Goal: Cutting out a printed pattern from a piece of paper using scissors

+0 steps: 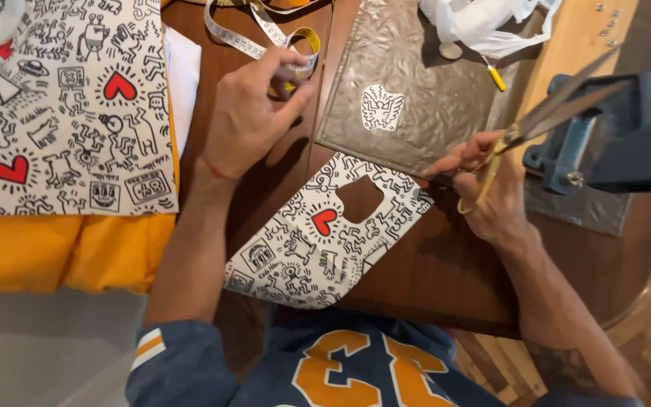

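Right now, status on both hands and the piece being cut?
Left hand on measuring tape. Right hand grips scissors, blades raised off the work. Doodle-print piece flat on table, cutout done, nothing obstructing.
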